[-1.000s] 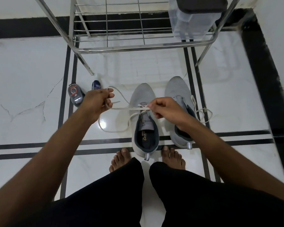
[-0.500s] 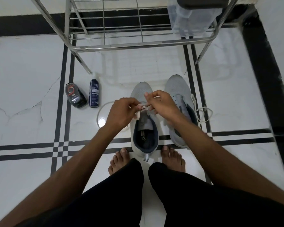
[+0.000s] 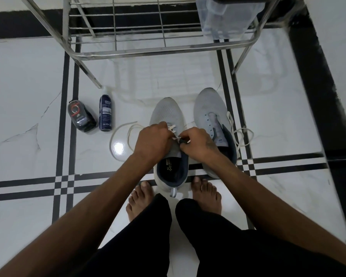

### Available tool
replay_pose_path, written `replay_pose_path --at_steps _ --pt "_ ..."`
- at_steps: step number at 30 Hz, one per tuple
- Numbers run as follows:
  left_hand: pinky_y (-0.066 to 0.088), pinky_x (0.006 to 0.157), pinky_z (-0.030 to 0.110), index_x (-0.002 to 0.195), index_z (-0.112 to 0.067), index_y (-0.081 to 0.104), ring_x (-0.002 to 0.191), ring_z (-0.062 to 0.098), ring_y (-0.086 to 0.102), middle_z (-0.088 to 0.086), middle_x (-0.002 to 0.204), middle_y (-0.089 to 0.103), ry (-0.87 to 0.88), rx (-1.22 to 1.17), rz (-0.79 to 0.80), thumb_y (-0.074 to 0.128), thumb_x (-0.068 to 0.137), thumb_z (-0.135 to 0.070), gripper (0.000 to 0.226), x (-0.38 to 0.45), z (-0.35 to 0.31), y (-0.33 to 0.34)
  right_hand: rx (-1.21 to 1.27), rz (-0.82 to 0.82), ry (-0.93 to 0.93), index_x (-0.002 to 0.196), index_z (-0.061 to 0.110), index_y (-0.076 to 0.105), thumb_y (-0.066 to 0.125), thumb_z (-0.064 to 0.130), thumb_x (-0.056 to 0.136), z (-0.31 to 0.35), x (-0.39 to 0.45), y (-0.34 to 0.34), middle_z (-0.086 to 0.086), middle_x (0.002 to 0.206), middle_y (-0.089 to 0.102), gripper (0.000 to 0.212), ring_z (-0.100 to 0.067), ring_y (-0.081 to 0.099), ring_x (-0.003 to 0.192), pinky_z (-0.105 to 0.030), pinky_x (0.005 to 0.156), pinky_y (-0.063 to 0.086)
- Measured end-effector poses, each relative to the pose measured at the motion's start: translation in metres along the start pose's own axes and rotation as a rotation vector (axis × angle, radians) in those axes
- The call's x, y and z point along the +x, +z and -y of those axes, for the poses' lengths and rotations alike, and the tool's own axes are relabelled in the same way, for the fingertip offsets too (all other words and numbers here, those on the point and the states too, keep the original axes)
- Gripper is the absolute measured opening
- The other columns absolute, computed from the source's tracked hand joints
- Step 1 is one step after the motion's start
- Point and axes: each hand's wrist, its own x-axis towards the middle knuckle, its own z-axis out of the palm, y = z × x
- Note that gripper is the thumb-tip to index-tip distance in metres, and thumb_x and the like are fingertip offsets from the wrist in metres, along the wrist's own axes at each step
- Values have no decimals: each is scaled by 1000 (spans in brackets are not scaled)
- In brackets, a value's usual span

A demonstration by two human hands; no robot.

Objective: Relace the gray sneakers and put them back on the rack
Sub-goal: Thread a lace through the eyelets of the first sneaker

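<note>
Two gray sneakers stand side by side on the white floor in front of my bare feet. Over the tongue of the left sneaker (image 3: 166, 112) my left hand (image 3: 153, 141) and my right hand (image 3: 197, 143) meet, each pinching the white lace (image 3: 119, 129) at the eyelets. The lace's slack loops out on the floor to the left. The right sneaker (image 3: 209, 108) stands apart with empty eyelets, and its loose white lace (image 3: 243, 134) lies draped over its right side. The metal rack (image 3: 148, 51) stands just beyond the shoes.
A dark spray bottle (image 3: 105, 112) and a small dark shoe-polish container (image 3: 81, 116) lie on the floor left of the sneakers, near the rack's front left leg. A clear plastic box (image 3: 227, 19) sits on the rack's right side. A wall runs along the right.
My left hand came in from the far left, where it held the lace stretched out, to the left sneaker's eyelets. Both hands now work close together; the lace slack dropped to the floor.
</note>
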Motion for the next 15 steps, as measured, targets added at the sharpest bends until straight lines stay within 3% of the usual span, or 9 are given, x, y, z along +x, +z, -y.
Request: replay_pose_path --at_steps 4,7,15 --pt "44 65 33 93 -19 78 88 29 65 7 95 69 6 -10 -14 63 89 -36 24 4 -4 4 67 1 33 97 9 76 64 11 84 -6 2 0 -8 94 74 18 -23 67 90 -36 82 56" --pt "39 61 30 86 -22 76 83 25 64 3 88 69 -34 -55 -13 62 89 -37 21 2 -4 8 115 5 66 109 14 74 64 10 85 -8 4 1 -5 104 73 26 -20 66 98 -31 85 54" --pt "48 65 33 97 -28 77 85 23 65 -1 94 71 -91 -112 -31 61 86 -30 19 -3 -1 6 207 41 77 114 21 72 64 8 87 -10 7 1 0 106 73 31 -16 66 96 -29 77 52"
